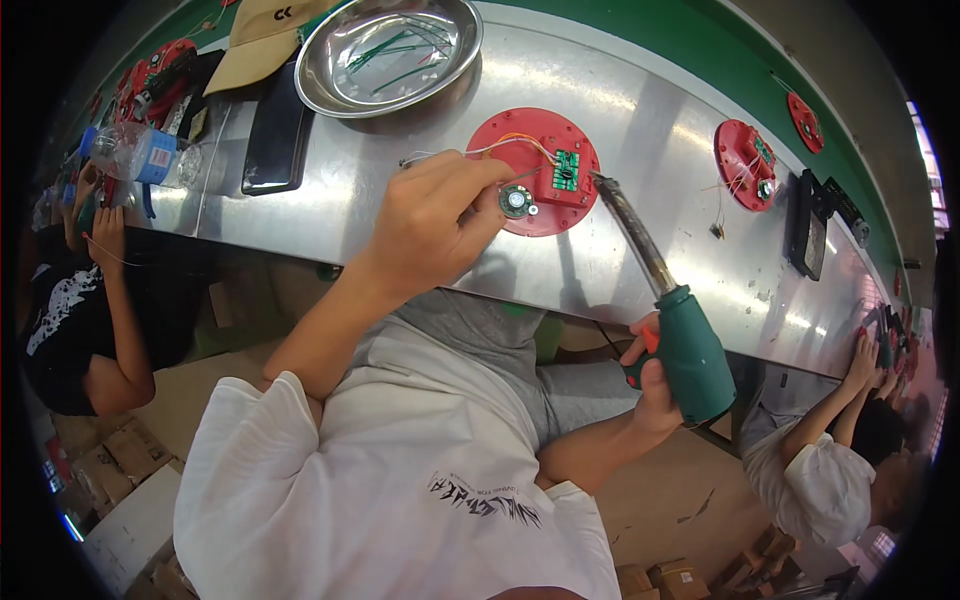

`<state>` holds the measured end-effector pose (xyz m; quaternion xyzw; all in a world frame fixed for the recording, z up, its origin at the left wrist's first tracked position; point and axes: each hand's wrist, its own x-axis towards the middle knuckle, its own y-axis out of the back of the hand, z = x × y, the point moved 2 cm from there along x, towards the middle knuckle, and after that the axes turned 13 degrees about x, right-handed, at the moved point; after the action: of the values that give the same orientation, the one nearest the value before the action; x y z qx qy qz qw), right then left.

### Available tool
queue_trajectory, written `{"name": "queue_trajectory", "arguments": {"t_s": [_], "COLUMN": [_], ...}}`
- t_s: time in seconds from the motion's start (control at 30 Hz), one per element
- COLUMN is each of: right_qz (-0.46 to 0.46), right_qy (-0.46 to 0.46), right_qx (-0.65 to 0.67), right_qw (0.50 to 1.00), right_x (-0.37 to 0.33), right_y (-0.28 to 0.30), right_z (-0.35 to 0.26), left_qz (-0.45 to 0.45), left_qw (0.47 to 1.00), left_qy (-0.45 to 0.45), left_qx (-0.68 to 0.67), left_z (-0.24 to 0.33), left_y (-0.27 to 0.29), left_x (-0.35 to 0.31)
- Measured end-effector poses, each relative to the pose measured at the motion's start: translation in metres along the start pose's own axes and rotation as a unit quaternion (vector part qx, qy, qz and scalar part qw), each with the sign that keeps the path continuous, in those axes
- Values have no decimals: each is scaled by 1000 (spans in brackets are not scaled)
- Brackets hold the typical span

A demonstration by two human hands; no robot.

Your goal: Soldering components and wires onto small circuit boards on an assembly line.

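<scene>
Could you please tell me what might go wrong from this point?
The soldering iron, if hot, could scorch the red disc, as its tip is at the disc's right side. The left hand, pinching what looks like a thin wire, might get burned if the right hand slips that way. The orange wire looping over the disc could melt if the tip strays there.

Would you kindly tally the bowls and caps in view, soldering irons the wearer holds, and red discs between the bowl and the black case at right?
Bowl: 1
Cap: 1
Soldering iron: 1
Red discs: 3
Total: 6
</scene>
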<state>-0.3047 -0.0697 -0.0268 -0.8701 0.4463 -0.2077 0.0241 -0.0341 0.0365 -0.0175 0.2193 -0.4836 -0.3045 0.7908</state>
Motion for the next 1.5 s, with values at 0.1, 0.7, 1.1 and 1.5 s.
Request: {"name": "queue_trajectory", "arguments": {"t_s": [0.1,0.7,1.1,1.5], "right_qz": [-79,-62,-78,-20], "right_qy": [31,12,7,18], "right_qx": [-79,-142,-152,-50], "right_qw": [993,988,985,998], "right_x": [1,-3,1,12], "right_y": [-3,1,1,-7], "right_z": [-1,10,10,0], "left_qz": [6,-3,2,7], "left_qw": [1000,997,999,1000], "left_qy": [-20,-67,-32,-24], "left_qx": [-14,35,16,13], "left_z": [-1,-3,-2,-1], "left_y": [-2,-9,-12,-13], "left_x": [0,-2,-2,-3]}}
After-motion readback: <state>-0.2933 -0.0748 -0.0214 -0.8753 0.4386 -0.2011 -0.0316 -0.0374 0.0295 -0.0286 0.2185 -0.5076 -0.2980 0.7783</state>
